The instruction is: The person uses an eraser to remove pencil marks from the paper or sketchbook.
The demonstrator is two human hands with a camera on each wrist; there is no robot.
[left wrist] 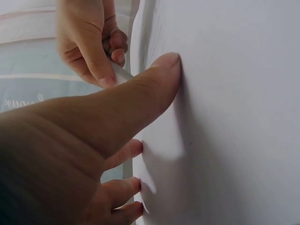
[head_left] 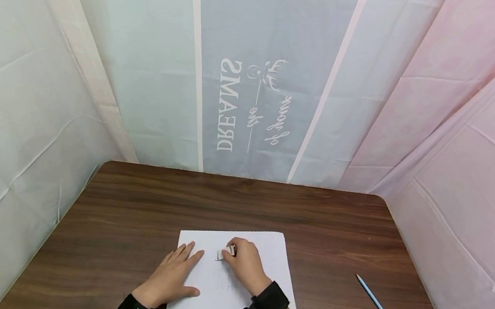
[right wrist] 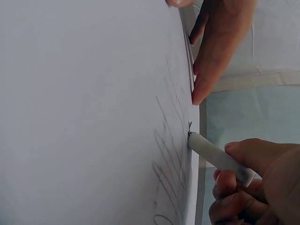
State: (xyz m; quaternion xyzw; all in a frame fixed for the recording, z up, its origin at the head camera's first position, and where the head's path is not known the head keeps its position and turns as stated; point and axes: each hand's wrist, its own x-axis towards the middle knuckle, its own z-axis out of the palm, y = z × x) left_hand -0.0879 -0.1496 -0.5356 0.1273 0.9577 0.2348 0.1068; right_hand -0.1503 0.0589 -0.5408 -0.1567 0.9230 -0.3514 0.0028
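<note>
My right hand [head_left: 246,264] pinches a white eraser [right wrist: 218,157] between thumb and fingers. One end of the eraser touches a white sheet of paper [head_left: 254,305], and dark crumbs sit at that end in the right wrist view. Grey pencil strokes [right wrist: 166,140] run across the sheet beside the eraser. Spread over the paper's left edge, my left hand [head_left: 169,276] rests with straight fingers, its thumb [left wrist: 154,82] pressing on the sheet in the left wrist view.
A light blue pencil [head_left: 374,300] with a yellow-green end lies on the brown wooden table [head_left: 133,212], right of the paper. Pale cloth hangs at both sides, and a printed curtain [head_left: 271,30] hangs behind the table's far edge.
</note>
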